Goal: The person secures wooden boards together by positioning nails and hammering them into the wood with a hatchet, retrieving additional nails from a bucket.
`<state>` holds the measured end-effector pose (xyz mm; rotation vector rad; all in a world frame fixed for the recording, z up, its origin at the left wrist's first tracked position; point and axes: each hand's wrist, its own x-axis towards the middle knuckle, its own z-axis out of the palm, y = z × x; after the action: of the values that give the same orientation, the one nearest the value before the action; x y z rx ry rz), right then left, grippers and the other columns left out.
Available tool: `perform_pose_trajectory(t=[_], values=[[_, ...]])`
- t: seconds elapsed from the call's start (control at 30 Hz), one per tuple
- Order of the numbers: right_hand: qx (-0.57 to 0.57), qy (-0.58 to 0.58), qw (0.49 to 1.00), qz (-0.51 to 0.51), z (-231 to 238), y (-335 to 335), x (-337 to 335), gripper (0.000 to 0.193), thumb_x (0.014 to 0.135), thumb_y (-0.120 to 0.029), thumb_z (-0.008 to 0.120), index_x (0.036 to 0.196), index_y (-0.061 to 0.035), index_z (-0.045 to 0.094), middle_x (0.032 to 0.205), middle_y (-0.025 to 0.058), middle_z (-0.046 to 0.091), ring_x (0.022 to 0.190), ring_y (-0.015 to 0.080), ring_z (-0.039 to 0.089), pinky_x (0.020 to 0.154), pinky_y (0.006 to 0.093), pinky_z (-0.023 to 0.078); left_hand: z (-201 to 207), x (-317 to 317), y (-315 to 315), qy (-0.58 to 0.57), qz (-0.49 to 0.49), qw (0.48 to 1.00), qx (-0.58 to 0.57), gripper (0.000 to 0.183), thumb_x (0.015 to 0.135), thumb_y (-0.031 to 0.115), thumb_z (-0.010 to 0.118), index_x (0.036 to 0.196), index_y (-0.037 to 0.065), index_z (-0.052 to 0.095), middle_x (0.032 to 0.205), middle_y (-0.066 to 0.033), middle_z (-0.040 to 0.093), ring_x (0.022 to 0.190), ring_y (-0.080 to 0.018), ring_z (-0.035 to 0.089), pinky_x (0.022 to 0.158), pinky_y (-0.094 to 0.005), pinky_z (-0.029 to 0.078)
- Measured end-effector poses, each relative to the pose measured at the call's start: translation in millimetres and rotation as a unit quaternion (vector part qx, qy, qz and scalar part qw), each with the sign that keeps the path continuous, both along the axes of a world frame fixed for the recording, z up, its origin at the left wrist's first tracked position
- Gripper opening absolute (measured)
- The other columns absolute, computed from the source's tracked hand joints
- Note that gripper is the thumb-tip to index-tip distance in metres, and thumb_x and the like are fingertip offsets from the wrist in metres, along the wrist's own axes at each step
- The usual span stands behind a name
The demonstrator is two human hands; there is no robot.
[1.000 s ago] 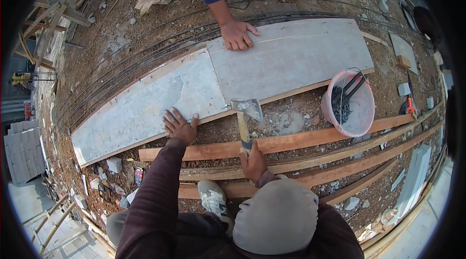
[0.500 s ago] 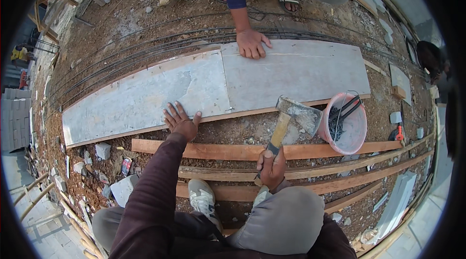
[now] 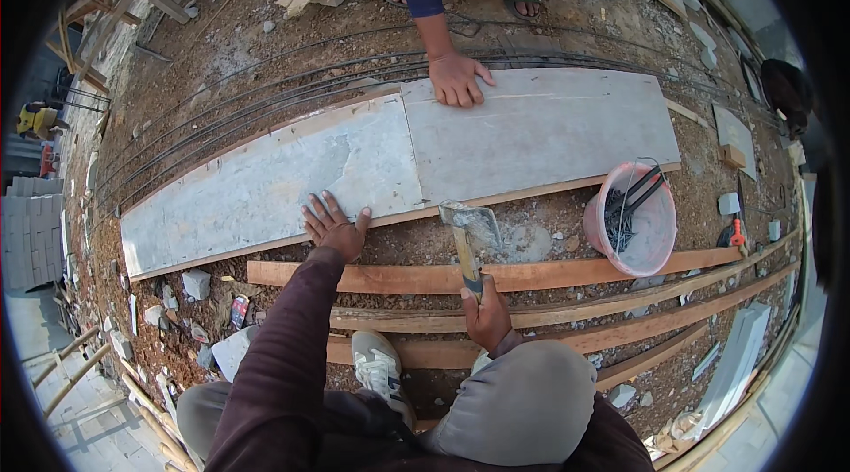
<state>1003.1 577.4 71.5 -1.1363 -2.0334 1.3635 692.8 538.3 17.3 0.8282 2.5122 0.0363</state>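
Note:
My left hand [image 3: 335, 228] lies flat with fingers spread on the near edge of a long, pale panel [image 3: 531, 131] made of two boards that meet near the middle. My right hand [image 3: 487, 313] is wrapped round the handle of a hatchet [image 3: 467, 252]. The hatchet's wide, pale-smeared head is up at the panel's near edge, by the seam; whether it touches the edge I cannot tell. Across from me, another person's hand [image 3: 457, 80] presses on the far side of the panel. Nails stick up along the panel's edges.
A pink bucket [image 3: 599, 231] holding nails and a black-handled tool stands right of the hatchet. Several timber strips [image 3: 567, 274] lie between me and the panel. Thin steel bars [image 3: 266, 122] run behind it. Stone chunks [image 3: 197, 283] lie at the left, an orange-handled tool [image 3: 737, 231] far right.
The hatchet has swung left, away from the bucket to the panel's near edge, and my right hand has shifted slightly left. My left hand and the other person's hand stay on the panel.

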Motion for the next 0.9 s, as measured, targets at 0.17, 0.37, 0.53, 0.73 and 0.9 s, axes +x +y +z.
perform_pose_trajectory(t=[0.17, 0.37, 0.53, 0.73, 0.9], values=[[0.163, -0.026, 0.98, 0.112, 17, 63, 16, 0.037, 0.095, -0.029, 0.055, 0.113, 0.0034, 0.051, 0.083, 0.0222, 0.064, 0.076, 0.0423, 0.065, 0.065, 0.0444, 0.052, 6, -3, -3, -0.004, -0.004, 1.0, 0.013, 0.102, 0.09, 0.07, 0.036, 0.151, -0.001, -0.006, 0.154, -0.0318, -0.013, 0.14, -0.0527, -0.017, 0.112, -0.0607, -0.006], [0.12, -0.146, 0.972, 0.136, -21, 78, 1, 0.038, 0.095, -0.036, 0.054, 0.108, 0.0, 0.052, 0.078, 0.0244, 0.064, 0.073, 0.0444, 0.064, 0.064, 0.0493, 0.051, 9, 7, 6, -0.026, -0.008, 0.999, 0.028, 0.102, 0.09, 0.069, 0.037, 0.151, -0.001, -0.006, 0.154, -0.032, -0.014, 0.14, -0.0526, -0.018, 0.112, -0.0604, -0.007], [0.067, -0.211, 0.965, 0.14, 6, 97, -29, 0.032, 0.094, -0.033, 0.057, 0.101, -0.0024, 0.05, 0.075, 0.0245, 0.063, 0.073, 0.0434, 0.064, 0.059, 0.0492, 0.05, 4, 0, -4, -0.003, 0.005, 1.0, 0.011, 0.101, 0.091, 0.069, 0.037, 0.151, 0.0, -0.005, 0.155, -0.0306, -0.014, 0.141, -0.0511, -0.017, 0.112, -0.0595, -0.007], [0.145, -0.186, 0.958, 0.161, 20, 99, -20, 0.034, 0.095, -0.036, 0.055, 0.097, -0.002, 0.052, 0.074, 0.0226, 0.064, 0.071, 0.0411, 0.065, 0.059, 0.0506, 0.05, 16, 9, 7, -0.024, 0.007, 1.0, 0.005, 0.1, 0.091, 0.068, 0.036, 0.151, 0.001, -0.007, 0.155, -0.0273, -0.017, 0.141, -0.0475, -0.021, 0.113, -0.0566, -0.008], [0.121, -0.319, 0.91, 0.235, 65, 122, -55, 0.037, 0.095, -0.038, 0.054, 0.096, -0.0016, 0.052, 0.073, 0.0216, 0.063, 0.066, 0.0409, 0.063, 0.056, 0.0497, 0.048, 13, 4, 2, -0.019, 0.014, 1.0, -0.015, 0.101, 0.09, 0.069, 0.036, 0.152, 0.002, -0.008, 0.156, -0.0266, -0.017, 0.142, -0.0468, -0.021, 0.114, -0.0552, -0.009]])
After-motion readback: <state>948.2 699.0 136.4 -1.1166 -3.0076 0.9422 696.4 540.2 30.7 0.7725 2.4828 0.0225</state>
